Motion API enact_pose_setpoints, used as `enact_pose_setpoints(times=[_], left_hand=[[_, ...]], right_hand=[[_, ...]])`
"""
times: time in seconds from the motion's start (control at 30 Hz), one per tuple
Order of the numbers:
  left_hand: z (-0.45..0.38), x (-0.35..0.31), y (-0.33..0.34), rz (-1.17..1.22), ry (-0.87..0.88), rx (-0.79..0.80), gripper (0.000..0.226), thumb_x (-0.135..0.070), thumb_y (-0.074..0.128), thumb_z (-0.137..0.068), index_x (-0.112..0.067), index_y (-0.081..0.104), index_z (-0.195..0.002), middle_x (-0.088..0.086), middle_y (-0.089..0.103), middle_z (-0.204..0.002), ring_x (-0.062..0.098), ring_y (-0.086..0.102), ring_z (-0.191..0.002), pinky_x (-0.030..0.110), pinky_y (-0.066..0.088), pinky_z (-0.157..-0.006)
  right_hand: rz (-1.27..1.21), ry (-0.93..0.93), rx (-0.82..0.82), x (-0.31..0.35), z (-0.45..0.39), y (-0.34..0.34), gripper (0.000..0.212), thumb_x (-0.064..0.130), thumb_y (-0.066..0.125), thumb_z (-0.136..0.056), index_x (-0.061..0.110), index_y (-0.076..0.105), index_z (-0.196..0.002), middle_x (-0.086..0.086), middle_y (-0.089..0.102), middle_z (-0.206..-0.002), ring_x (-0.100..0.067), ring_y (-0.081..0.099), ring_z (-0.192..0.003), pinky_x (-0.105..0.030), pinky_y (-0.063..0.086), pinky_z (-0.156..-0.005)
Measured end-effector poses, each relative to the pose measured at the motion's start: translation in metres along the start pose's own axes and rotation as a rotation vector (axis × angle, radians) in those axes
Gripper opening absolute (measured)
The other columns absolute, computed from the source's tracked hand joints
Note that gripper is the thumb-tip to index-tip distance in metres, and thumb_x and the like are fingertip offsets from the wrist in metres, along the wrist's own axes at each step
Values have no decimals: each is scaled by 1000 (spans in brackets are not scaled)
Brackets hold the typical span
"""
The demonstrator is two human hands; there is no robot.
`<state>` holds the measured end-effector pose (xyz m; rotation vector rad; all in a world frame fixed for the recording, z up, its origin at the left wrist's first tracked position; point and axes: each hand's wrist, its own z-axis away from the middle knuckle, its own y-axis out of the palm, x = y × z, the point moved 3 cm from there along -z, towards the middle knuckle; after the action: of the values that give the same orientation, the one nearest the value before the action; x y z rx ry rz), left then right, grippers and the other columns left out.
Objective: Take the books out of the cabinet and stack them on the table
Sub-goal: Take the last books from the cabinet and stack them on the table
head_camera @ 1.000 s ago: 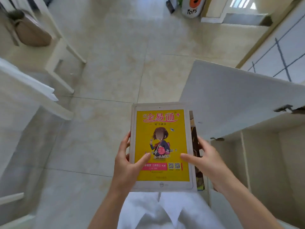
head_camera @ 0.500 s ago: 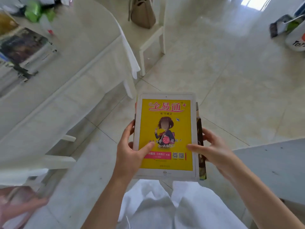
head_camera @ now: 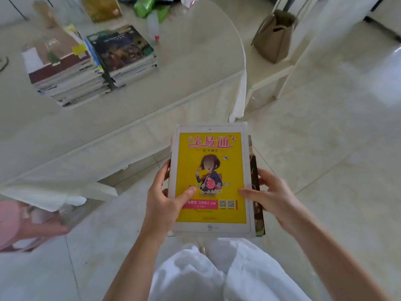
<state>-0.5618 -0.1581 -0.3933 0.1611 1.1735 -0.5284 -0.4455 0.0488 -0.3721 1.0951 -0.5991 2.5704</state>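
Two hands grip small bundle of books [head_camera: 211, 179] at centre of frame, above tiled floor [head_camera: 314, 137]. Left hand [head_camera: 167, 198] clasps left edge, thumb on yellow top cover. Right hand [head_camera: 273, 194] clasps right edge, thumb on cover, fingers wrapped round darker books beneath. Table [head_camera: 173, 88] at upper left carries two book stacks [head_camera: 91, 64] side by side, touching. Brown bag [head_camera: 273, 35] on white chair [head_camera: 282, 70], upper right. Pink stool [head_camera: 23, 224] at left edge.
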Motion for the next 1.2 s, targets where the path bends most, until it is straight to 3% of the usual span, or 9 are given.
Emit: enact_pose_setpoints(times=[0.07, 0.17, 0.3, 0.4, 0.53, 0.63, 0.73, 0.97, 1.2], left_hand=[[-25, -9, -5, 21, 4, -46, 65, -20, 79, -78, -52, 46, -123, -9, 69, -110, 10, 72, -90, 31, 62, -66], [-63, -28, -11, 36, 6, -116, 71, -19, 79, -78, -42, 44, -135, -10, 68, -110, 1, 70, -88, 22, 59, -63], [-107, -56, -16, 82, -12, -221, 71, -16, 78, -78, -41, 43, -135, -17, 65, -106, -10, 66, -85, 12, 53, -56], [-138, -68, -25, 129, -21, -307, 71, -16, 79, -77, -42, 44, -134, -15, 64, -112, 2, 69, -91, 18, 56, -58], [-177, -79, -41, 155, -30, -393, 75, -23, 79, -77, -40, 41, -139, -9, 62, -123, 20, 68, -103, 37, 62, -71], [-201, -87, -53, 168, -9, -406, 76, -23, 78, -78, -38, 39, -141, -7, 61, -126, 22, 69, -103, 43, 62, -72], [-227, -91, -67, 189, -2, -432, 76, -19, 78, -79, -35, 39, -142, -6, 61, -126, 21, 69, -102, 41, 62, -70], [-284, -98, -108, 218, -12, -437, 84, -27, 82, -68, -35, 39, -141, -3, 61, -126, 21, 68, -105, 45, 62, -73], [-344, -92, -171, 339, -183, -357, 83, -5, 84, -68, -30, 47, -139, 2, 71, -113, 26, 72, -95, 52, 59, -79]], right_hand=[[31, -7, 41, 20, -31, 4, 44, 19, 76, -79, 33, 59, -117, 1, 64, -107, -20, 69, -91, -46, 58, -81], [70, -22, 108, 59, -75, 8, 46, 17, 75, -81, 30, 58, -121, 1, 64, -110, -22, 69, -94, -49, 57, -84], [168, -77, 209, 120, -129, 8, 47, 19, 74, -82, 30, 57, -124, 8, 64, -102, -17, 69, -91, -41, 59, -80], [227, -110, 266, 160, -167, 16, 54, 19, 75, -81, 26, 54, -130, 11, 62, -102, -11, 67, -89, -31, 56, -73], [289, -156, 327, 208, -211, 34, 57, 18, 75, -81, 25, 52, -132, 14, 60, -97, -6, 63, -87, -24, 51, -66], [319, -187, 340, 235, -233, 47, 55, 17, 74, -82, 25, 52, -132, 12, 59, -97, -12, 64, -90, -30, 55, -72], [347, -220, 355, 256, -255, 63, 54, 16, 72, -83, 27, 51, -132, 5, 60, -109, -21, 66, -97, -38, 57, -81], [348, -291, 382, 294, -304, 100, 56, 11, 72, -82, 23, 50, -133, -2, 61, -112, -24, 68, -92, -42, 58, -81], [241, -206, 402, 317, -347, 146, 65, 0, 71, -81, 23, 44, -136, -7, 60, -114, -24, 67, -93, -47, 57, -85]])
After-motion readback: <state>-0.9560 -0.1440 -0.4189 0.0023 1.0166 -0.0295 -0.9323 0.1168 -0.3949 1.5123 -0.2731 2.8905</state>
